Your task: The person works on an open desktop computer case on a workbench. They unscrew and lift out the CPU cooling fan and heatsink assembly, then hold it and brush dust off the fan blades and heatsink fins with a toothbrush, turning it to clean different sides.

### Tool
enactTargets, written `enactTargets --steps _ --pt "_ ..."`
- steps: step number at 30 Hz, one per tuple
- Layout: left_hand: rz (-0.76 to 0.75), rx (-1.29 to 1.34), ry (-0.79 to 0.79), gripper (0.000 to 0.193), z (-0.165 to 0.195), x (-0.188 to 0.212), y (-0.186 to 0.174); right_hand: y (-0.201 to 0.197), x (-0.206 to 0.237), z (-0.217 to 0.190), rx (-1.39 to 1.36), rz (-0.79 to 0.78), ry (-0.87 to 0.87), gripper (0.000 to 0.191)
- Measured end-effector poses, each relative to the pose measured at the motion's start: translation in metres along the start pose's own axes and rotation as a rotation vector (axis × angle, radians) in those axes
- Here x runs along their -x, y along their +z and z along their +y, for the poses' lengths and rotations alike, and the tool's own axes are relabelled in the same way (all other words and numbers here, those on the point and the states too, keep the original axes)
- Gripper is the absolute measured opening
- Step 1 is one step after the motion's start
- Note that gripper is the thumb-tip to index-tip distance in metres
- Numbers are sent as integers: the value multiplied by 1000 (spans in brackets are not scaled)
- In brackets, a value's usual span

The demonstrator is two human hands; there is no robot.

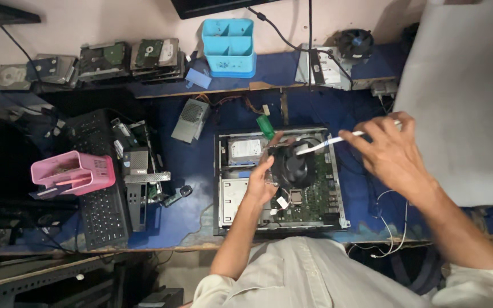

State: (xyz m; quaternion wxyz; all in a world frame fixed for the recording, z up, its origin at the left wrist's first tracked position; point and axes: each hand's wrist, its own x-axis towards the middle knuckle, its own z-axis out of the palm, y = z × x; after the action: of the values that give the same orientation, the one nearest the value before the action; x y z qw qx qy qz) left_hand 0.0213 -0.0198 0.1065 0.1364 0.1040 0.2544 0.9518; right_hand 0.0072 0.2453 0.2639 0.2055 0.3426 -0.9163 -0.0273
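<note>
An open computer case (pixel 221 171) lies flat on the blue tabletop (pixel 189 165), just in front of the person. Inside it sit a silver hard drive (pixel 245 149) at the upper left, a metal drive cage (pixel 232 197) below that, a green circuit board (pixel 315 197) on the right, and a black cooling fan (pixel 295 165) near the middle. The left hand (pixel 262 183) rests curled against the fan's left edge, fingers gripping its side. The right hand (pixel 392 151) hovers beside the case's right wall, pinching a thin white tool (pixel 332 141) whose tip reaches over the fan. At the back, a light-blue divided bin (pixel 229 48) stands with its compartments bare; a pink basket (pixel 72 171) rests on a black keyboard (pixel 104 214).
</note>
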Motion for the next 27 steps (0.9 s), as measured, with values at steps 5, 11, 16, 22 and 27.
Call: enactTargets --steps 5,11,16,22,27 --pt "22 47 -32 78 -4 2 -4 9 3 -13 40 92 -77 65" --pt "61 102 -28 78 -2 7 -4 6 0 -5 62 64 4 64" --pt "39 -76 -5 84 6 6 1 -6 -3 -17 33 -24 -77 61" --pt "31 -181 151 83 21 9 8 -25 -6 -23 2 -174 -55 54" --pt "-3 -182 211 82 26 7 13 -33 -4 -34 -155 -166 45 45"
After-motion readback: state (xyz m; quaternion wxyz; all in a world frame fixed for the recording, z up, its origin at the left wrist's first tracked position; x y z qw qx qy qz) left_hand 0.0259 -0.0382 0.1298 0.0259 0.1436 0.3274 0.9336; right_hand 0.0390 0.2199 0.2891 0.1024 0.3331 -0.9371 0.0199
